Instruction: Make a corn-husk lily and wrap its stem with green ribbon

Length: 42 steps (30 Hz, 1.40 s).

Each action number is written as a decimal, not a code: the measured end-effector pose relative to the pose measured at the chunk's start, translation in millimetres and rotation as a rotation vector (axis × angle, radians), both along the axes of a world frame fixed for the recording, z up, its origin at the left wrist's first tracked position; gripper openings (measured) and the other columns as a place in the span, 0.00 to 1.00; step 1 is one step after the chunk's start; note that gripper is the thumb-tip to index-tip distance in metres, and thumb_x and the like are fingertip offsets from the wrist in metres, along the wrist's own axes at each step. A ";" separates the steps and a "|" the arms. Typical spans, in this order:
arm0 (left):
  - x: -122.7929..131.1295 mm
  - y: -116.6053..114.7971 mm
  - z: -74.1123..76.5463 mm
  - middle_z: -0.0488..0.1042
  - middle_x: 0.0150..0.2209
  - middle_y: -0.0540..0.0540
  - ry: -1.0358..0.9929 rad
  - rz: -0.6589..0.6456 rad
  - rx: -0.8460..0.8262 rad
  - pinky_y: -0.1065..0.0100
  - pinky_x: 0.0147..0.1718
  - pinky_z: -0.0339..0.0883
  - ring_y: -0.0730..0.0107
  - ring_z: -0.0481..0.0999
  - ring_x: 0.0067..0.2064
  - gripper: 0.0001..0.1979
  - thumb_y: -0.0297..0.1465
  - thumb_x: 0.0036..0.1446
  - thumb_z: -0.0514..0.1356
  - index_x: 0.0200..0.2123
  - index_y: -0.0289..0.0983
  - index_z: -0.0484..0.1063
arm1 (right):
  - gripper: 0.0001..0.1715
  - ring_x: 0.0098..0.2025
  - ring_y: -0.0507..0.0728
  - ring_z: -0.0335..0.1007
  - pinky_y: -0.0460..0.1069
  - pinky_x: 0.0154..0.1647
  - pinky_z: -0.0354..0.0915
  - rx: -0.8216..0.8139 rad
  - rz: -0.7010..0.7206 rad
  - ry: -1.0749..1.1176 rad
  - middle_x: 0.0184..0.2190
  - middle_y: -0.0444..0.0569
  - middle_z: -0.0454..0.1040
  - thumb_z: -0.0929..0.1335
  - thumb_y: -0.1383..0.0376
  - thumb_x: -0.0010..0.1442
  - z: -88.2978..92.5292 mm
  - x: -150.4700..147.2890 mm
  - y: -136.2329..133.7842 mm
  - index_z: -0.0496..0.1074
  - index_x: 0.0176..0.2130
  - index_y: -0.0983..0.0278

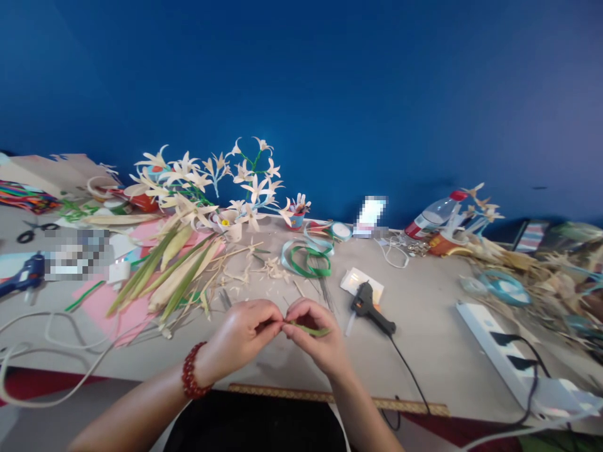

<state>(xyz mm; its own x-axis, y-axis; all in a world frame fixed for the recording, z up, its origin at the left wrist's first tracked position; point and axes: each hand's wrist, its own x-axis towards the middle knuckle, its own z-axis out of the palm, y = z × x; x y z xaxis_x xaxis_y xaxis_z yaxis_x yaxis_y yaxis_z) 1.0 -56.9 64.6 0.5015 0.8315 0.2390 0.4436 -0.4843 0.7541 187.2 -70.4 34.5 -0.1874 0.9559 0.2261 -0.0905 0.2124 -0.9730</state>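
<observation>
Above the front part of the table, my left hand (249,329) and my right hand (320,339) meet fingertip to fingertip. A narrow green strip of corn husk (313,330) lies across the fingers of my right hand, which is closed on it. My left thumb and forefinger pinch at the strip's left end, where the fingertips hide the detail. Left of my hands, green and pale corn husks (181,270) lie in a loose pile. Off to the right, a black hot glue gun (370,306) rests on a small white packet (351,280).
White husk flowers (257,188) stand at the back. Green ribbon (308,263) and thin wires (326,294) lie beyond my hands. A power strip (492,351), a plastic bottle (436,215) and dry husks are right. Scissors (35,231), a blue glue gun (23,276) and white cables are left.
</observation>
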 end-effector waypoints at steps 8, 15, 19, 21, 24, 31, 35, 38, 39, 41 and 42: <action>-5.4 -4.9 7.5 0.73 0.25 0.51 -0.074 -0.074 -0.031 0.73 0.29 0.60 0.74 0.70 0.27 0.10 0.30 0.62 0.58 0.29 0.37 0.73 | 0.06 0.26 0.52 0.74 0.47 0.26 0.73 -0.110 0.085 0.242 0.28 0.44 0.73 0.75 0.66 0.54 -9.4 2.6 -3.4 0.74 0.30 0.63; -10.5 -5.0 3.9 0.71 0.24 0.51 -0.061 -0.025 -0.076 0.73 0.26 0.59 0.75 0.68 0.26 0.11 0.34 0.62 0.58 0.28 0.36 0.72 | 0.08 0.33 0.54 0.76 0.50 0.34 0.75 0.073 0.125 0.010 0.35 0.49 0.75 0.74 0.66 0.56 3.7 10.6 -3.3 0.77 0.39 0.61; -13.0 -2.6 4.7 0.70 0.23 0.51 -0.037 -0.022 -0.105 0.73 0.26 0.59 0.74 0.67 0.26 0.12 0.35 0.62 0.57 0.28 0.36 0.71 | 0.22 0.40 0.57 0.75 0.54 0.43 0.73 0.316 0.135 -0.297 0.42 0.52 0.77 0.72 0.68 0.59 21.5 20.5 1.0 0.72 0.53 0.57; -14.0 -1.9 5.7 0.69 0.23 0.51 -0.017 -0.032 -0.115 0.73 0.26 0.58 0.73 0.67 0.26 0.12 0.35 0.62 0.57 0.28 0.36 0.70 | 0.22 0.45 0.59 0.74 0.56 0.47 0.71 0.436 0.110 -0.439 0.44 0.52 0.77 0.71 0.68 0.60 31.3 26.5 4.1 0.72 0.54 0.56; -15.1 -1.6 6.1 0.68 0.23 0.51 0.001 -0.024 -0.145 0.73 0.24 0.57 0.73 0.66 0.26 0.13 0.35 0.63 0.56 0.28 0.36 0.70 | 0.25 0.49 0.62 0.72 0.57 0.50 0.68 0.527 0.111 -0.561 0.48 0.54 0.76 0.72 0.66 0.59 45.8 34.5 7.8 0.71 0.55 0.55; -13.6 -0.8 7.1 0.68 0.23 0.52 -0.025 -0.058 -0.214 0.73 0.25 0.57 0.74 0.65 0.26 0.12 0.35 0.62 0.56 0.28 0.36 0.70 | 0.10 0.42 0.58 0.73 0.62 0.61 0.56 0.658 0.188 -0.828 0.39 0.50 0.79 0.67 0.67 0.64 55.2 23.4 10.6 0.74 0.45 0.57; -13.2 -0.4 12.1 0.64 0.21 0.54 -0.117 -0.078 -0.340 0.73 0.24 0.55 0.76 0.61 0.25 0.12 0.34 0.61 0.57 0.26 0.35 0.68 | 0.06 0.36 0.56 0.70 0.62 0.61 0.55 0.628 0.186 -0.798 0.32 0.46 0.78 0.66 0.67 0.65 50.0 16.4 10.5 0.73 0.37 0.58; -12.4 -0.2 14.6 0.62 0.21 0.54 -0.184 -0.072 -0.427 0.74 0.22 0.54 0.77 0.59 0.24 0.13 0.37 0.60 0.58 0.26 0.35 0.67 | 0.07 0.35 0.56 0.69 0.61 0.60 0.56 0.532 0.177 -0.671 0.31 0.46 0.76 0.64 0.67 0.65 44.4 14.0 9.5 0.72 0.36 0.58; -11.7 -0.2 14.8 0.62 0.21 0.54 -0.204 -0.061 -0.443 0.74 0.22 0.54 0.77 0.59 0.23 0.14 0.37 0.60 0.58 0.26 0.35 0.67 | 0.08 0.35 0.56 0.69 0.61 0.59 0.57 0.495 0.165 -0.624 0.29 0.46 0.74 0.64 0.67 0.66 41.5 12.5 8.9 0.71 0.35 0.58; -10.0 -0.6 14.2 0.61 0.22 0.54 -0.241 -0.043 -0.461 0.74 0.21 0.54 0.77 0.59 0.23 0.15 0.38 0.60 0.58 0.25 0.36 0.66 | 0.10 0.33 0.55 0.68 0.60 0.58 0.59 0.425 0.126 -0.527 0.27 0.45 0.72 0.62 0.67 0.66 34.0 8.1 6.9 0.70 0.33 0.59; -9.3 -1.0 13.4 0.61 0.22 0.54 -0.258 -0.036 -0.464 0.74 0.21 0.54 0.77 0.59 0.23 0.15 0.38 0.60 0.58 0.25 0.36 0.65 | 0.11 0.33 0.55 0.68 0.59 0.57 0.60 0.391 0.105 -0.481 0.27 0.44 0.71 0.62 0.66 0.67 29.8 5.8 5.5 0.69 0.32 0.60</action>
